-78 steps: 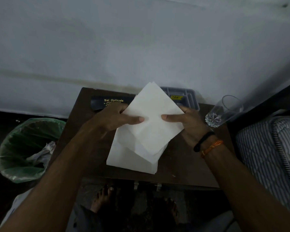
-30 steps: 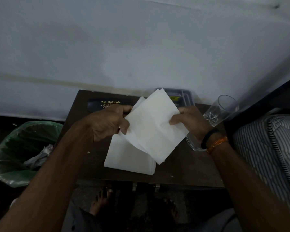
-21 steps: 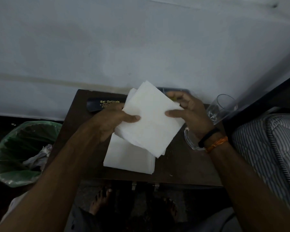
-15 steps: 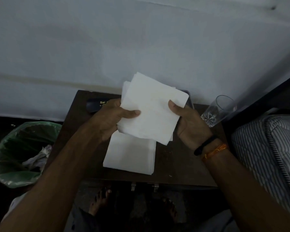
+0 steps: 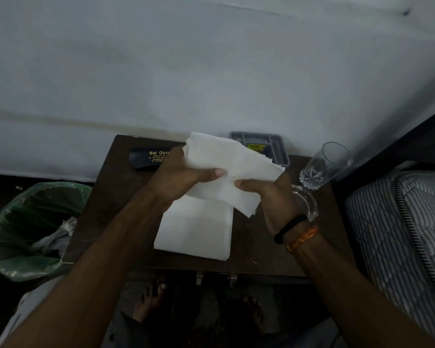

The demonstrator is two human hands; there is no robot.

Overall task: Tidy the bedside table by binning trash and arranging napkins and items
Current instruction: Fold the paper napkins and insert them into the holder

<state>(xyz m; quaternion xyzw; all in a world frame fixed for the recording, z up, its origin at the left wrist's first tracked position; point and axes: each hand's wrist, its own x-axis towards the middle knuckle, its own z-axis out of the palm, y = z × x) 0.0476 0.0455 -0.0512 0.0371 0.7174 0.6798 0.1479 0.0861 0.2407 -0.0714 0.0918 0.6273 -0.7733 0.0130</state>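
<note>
A loose bundle of white napkins (image 5: 230, 169) is held up above the desk (image 5: 111, 194), tilted, its edges fanned and uneven along the upper right side. The left hand (image 5: 178, 175) grips the bundle's left edge, thumb laid across the top sheet and fingers curled behind. The right hand (image 5: 266, 194) pinches the lower right part, thumb on top and fingers underneath. Directly below, a squared stack of napkins (image 5: 194, 229) lies flat near the desk's front edge.

The step in hand looks like evening up the held bundle so it can join the stack. To do it well, the person would best loosen both grips a little, let the sheets slide into line, and tap the edges against the desk before lowering them. The corners should meet those of the stack, not sit askew across it.

A black glasses case (image 5: 146, 160) and a grey tray (image 5: 279, 151) sit at the back of the desk. A drinking glass (image 5: 324, 167) stands just beside the right hand, so that elbow and wrist need to stay clear of it. A green-lined bin (image 5: 33, 232) sits on the floor to the left, and a striped mattress (image 5: 407, 234) lies to the right.
</note>
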